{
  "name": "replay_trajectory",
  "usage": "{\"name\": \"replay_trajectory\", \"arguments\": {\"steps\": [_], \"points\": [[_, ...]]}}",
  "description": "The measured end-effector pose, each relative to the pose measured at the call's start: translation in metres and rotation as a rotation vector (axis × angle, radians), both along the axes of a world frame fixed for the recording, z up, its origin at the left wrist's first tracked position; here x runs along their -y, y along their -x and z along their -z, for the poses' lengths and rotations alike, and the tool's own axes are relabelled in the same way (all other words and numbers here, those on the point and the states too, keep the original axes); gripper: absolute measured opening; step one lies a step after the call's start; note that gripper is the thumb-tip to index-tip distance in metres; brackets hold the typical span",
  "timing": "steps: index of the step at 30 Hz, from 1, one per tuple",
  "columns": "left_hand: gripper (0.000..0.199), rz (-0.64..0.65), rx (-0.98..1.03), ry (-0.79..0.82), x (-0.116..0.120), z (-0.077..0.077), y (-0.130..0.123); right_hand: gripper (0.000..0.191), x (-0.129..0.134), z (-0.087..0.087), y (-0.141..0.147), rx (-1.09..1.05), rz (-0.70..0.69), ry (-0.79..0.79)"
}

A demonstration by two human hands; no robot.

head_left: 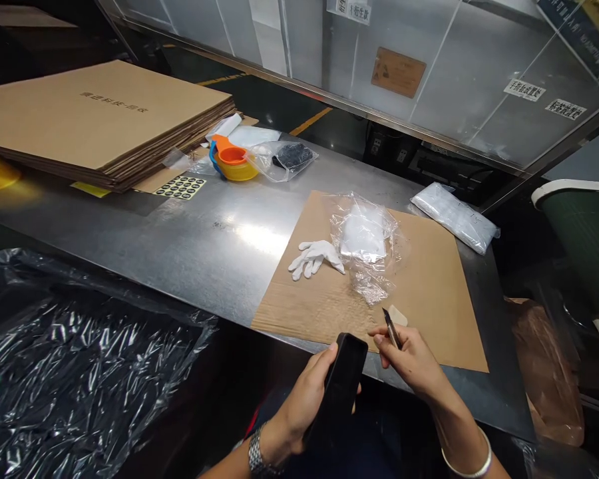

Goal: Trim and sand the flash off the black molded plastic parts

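A black, tray-like object [340, 376] is gripped in my left hand [307, 399], in front of the table's near edge. My right hand [412, 359] holds a slim craft knife [391, 328] between thumb and fingers, its tip pointing up and away. Beneath the knife lies a brown cardboard sheet [429, 286]. On that sheet are a white glove [315, 258], a crumpled clear plastic bag with white contents [363, 233], and a small cream-coloured piece [397, 315] beside my right fingers.
Stacked flat cardboard [104, 120] fills the table's far left. Near it are a sticker sheet [181, 187], an orange and yellow cup [234, 161] and a bagged dark item [293, 157]. A wrapped white packet [454, 216] lies at right. Black plastic sheeting [80, 372] covers something at lower left.
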State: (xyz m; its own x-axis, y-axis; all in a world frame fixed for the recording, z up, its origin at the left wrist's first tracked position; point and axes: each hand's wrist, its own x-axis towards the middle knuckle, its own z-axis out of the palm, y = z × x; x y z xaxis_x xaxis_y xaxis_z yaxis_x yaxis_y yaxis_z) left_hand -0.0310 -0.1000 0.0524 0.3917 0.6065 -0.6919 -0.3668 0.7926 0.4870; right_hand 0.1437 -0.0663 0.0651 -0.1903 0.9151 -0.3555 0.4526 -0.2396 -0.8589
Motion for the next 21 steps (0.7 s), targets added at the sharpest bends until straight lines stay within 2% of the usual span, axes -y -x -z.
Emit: {"name": "replay_trajectory", "arguments": {"steps": [3, 6, 9, 12, 17, 21], "points": [[0.046, 0.024, -0.059, -0.06, 0.0, 0.0, 0.001, 0.018, -0.002, -0.008, -0.001, 0.046, -0.167, 0.015], [0.042, 0.042, -0.146, -0.212, 0.0, -0.002, 0.003, 0.003, -0.004, -0.012, 0.001, 0.137, -0.3, -0.06], [0.036, 0.076, -0.192, -0.417, -0.002, -0.003, 0.005, 0.012, -0.006, -0.011, 0.004, 0.156, -0.322, -0.067], [0.034, 0.129, -0.188, -0.499, -0.003, -0.004, 0.006, 0.015, -0.008, -0.009, 0.007, 0.154, -0.322, -0.056], [0.038, 0.155, -0.192, -0.462, -0.007, -0.001, 0.009, 0.013, -0.011, -0.006, 0.003, 0.099, -0.339, 0.042], [0.044, 0.201, -0.13, -0.286, -0.01, 0.001, 0.012, 0.027, -0.014, -0.007, -0.003, 0.002, -0.381, 0.184]]}}
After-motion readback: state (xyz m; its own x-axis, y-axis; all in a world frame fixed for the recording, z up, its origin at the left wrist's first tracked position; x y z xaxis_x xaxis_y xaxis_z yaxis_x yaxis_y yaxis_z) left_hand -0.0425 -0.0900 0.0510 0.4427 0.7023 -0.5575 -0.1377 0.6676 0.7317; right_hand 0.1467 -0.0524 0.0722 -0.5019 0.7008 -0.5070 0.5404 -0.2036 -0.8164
